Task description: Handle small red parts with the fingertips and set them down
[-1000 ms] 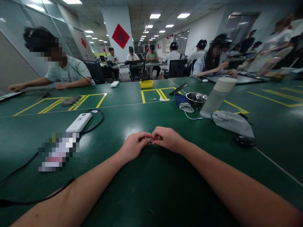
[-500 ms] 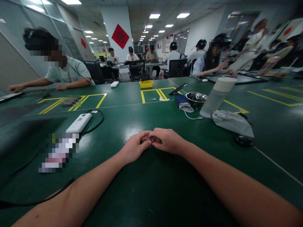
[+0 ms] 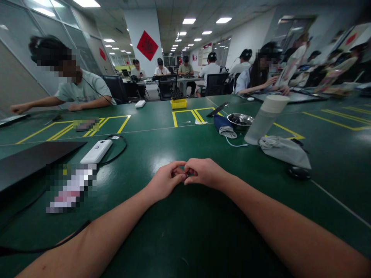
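Note:
Above the green tabletop (image 3: 171, 239), my left hand (image 3: 165, 180) and my right hand (image 3: 207, 172) meet with fingertips together. Both hands are closed in a pinch. A tiny dark object (image 3: 188, 174) shows between the fingers, mostly hidden and too small to name. Left of my hands lies a white power bank (image 3: 97, 151) with a black cable (image 3: 123, 151), and nearer to me a blurred-out phone-like item (image 3: 72, 189).
At right stand a frosted bottle (image 3: 265, 119), a metal bowl (image 3: 240, 120), a blue pouch (image 3: 223, 125), a grey pouch (image 3: 286, 150) and a black mouse (image 3: 298, 172). A dark flat panel (image 3: 31, 158) is at left, a yellow tray (image 3: 179, 103) farther back. Co-workers sit around.
A dark panel now shows sharply at the left, where there was a dark blur. The red-orange bit between my fingers no longer shows. My hands have barely moved.

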Tool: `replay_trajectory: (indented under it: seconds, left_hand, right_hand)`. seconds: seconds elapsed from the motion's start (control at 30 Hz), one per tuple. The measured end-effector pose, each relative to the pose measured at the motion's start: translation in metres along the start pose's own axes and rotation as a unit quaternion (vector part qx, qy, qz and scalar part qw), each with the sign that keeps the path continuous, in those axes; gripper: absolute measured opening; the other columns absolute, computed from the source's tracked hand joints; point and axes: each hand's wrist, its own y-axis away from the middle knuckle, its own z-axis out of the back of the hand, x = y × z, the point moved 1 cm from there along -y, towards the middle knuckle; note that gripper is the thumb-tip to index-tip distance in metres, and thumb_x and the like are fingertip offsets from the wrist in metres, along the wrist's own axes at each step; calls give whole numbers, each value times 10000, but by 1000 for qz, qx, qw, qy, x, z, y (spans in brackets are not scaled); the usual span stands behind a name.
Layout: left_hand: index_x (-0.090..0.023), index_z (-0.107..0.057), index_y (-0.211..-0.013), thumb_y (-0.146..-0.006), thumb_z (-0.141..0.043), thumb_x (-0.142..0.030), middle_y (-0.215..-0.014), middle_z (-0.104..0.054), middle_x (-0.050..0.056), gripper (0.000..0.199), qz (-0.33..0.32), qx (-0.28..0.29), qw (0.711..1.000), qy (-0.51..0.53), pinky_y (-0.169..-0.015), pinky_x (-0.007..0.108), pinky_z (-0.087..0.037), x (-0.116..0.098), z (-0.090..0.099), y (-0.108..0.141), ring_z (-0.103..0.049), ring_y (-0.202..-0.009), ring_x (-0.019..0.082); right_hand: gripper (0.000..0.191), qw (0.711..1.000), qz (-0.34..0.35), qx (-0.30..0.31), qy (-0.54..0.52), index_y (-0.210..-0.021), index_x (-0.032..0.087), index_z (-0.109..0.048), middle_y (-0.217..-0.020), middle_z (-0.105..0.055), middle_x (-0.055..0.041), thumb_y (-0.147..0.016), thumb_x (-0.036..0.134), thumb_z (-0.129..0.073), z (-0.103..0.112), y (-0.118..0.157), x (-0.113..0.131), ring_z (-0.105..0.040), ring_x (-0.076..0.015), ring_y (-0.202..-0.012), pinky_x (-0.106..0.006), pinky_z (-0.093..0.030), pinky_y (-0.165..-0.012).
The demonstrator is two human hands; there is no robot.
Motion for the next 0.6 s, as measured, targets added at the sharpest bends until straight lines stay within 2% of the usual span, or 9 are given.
replay_trajectory:
  seconds: [0.2, 0.33, 0.5, 0.6]
  left_hand:
    - [-151, -547, -1133, -828, -543, -228, -841, -683, 49, 315, 38, -16, 997, 60, -713, 298, -513, 3, 2, -3, -641, -742, 145]
    - [-142, -576, -1051, -814, -568, -208, -905, -696, 70, 246, 41, -23, 994, 99, -758, 298, -517, 6, 2, -4, -657, -804, 147]
    - [-149, -583, -1011, -804, -578, -182, -900, -706, 59, 210, 51, -65, 990, 110, -793, 309, -529, 10, 3, -5, -675, -816, 147]
    - [-157, -600, -986, -796, -586, -184, -909, -716, 55, 192, 61, -85, 991, 85, -787, 304, -530, 8, 5, -5, -681, -826, 155]
  right_hand:
    - [126, 998, -29, -27, -52, -913, 196, -602, -804, -616, -10, -802, 244, -637, -3, 1, -2, -556, -125, -701, -228, -362, -634]
    - [130, 988, -62, -40, -138, -928, 181, -596, -731, -631, 2, -800, 199, -616, -5, 3, -4, -580, -114, -647, -226, -399, -635]
    - [155, 955, -111, -62, -267, -939, 164, -554, -683, -635, -3, -795, 200, -600, -9, 3, -12, -596, -119, -598, -211, -403, -550]
    - [183, 931, -124, -50, -340, -950, 156, -539, -667, -637, -6, -784, 200, -602, -11, 1, -15, -584, -115, -564, -200, -381, -500]
